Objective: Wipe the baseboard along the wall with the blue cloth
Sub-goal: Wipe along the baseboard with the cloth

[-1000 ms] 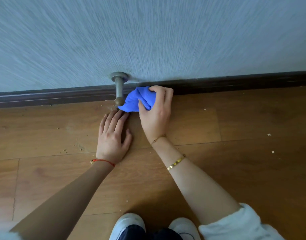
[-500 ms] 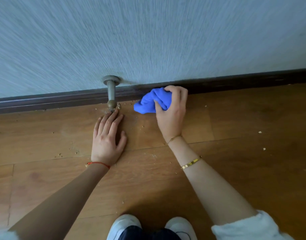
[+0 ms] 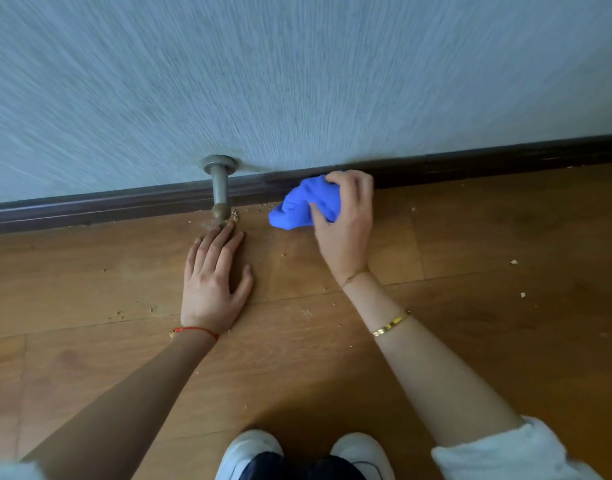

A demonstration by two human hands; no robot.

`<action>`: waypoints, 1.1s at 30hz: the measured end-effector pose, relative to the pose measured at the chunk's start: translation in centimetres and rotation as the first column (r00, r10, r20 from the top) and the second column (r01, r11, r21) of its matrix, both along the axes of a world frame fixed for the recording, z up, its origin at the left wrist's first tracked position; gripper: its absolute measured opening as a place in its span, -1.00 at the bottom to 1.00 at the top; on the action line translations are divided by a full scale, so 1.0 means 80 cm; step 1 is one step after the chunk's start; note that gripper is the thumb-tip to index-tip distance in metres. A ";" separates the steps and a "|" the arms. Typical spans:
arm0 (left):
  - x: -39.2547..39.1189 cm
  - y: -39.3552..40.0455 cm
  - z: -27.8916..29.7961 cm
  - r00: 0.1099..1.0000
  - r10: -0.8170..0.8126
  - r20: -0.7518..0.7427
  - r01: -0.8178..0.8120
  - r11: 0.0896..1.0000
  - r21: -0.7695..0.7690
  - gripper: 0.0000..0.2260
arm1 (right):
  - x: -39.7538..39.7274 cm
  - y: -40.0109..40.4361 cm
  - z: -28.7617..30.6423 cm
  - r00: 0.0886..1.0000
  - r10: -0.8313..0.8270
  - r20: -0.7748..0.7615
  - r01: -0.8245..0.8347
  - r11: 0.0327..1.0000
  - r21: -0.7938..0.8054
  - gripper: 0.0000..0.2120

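A dark brown baseboard runs along the foot of the pale textured wall, slanting up to the right. My right hand is shut on a bunched blue cloth and presses it against the baseboard, right of the door stopper. The cloth's lower end touches the wooden floor. My left hand lies flat on the floor with fingers spread, its fingertips just below the stopper's tip.
A metal door stopper juts out from the wall over the baseboard. Crumbs lie by its tip and are scattered over the wooden floor. My white shoes show at the bottom edge.
My right hand has slid the cloth to the right along the baseboard, away from the door stopper. My left hand has stayed flat on the floor.
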State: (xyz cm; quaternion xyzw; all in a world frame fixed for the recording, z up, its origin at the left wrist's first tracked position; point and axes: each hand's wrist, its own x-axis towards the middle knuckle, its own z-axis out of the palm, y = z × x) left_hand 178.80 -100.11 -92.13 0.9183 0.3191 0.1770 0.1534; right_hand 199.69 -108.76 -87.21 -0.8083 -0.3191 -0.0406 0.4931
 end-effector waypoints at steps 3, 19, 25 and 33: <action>0.003 0.000 0.002 1.000 0.006 -0.009 -0.006 1.000 -0.010 -0.55 | 0.044 -0.039 0.003 0.978 -0.208 -0.011 0.208 0.978 0.026 -0.66; 0.001 -0.002 0.003 0.999 -0.004 -0.040 0.004 1.000 0.008 -0.53 | 0.092 -0.076 0.012 0.925 -0.378 -0.022 0.379 0.924 0.043 -0.67; 0.020 -0.012 0.007 0.999 -0.049 -0.009 0.049 0.999 0.023 -0.54 | 0.050 -0.044 -0.003 0.978 -0.207 0.009 0.207 0.978 0.004 -0.65; 0.088 -0.038 0.007 0.984 -0.176 -0.007 0.176 0.984 0.014 -0.52 | 0.100 -0.080 -0.003 0.950 -0.313 -0.013 0.313 0.950 0.012 -0.67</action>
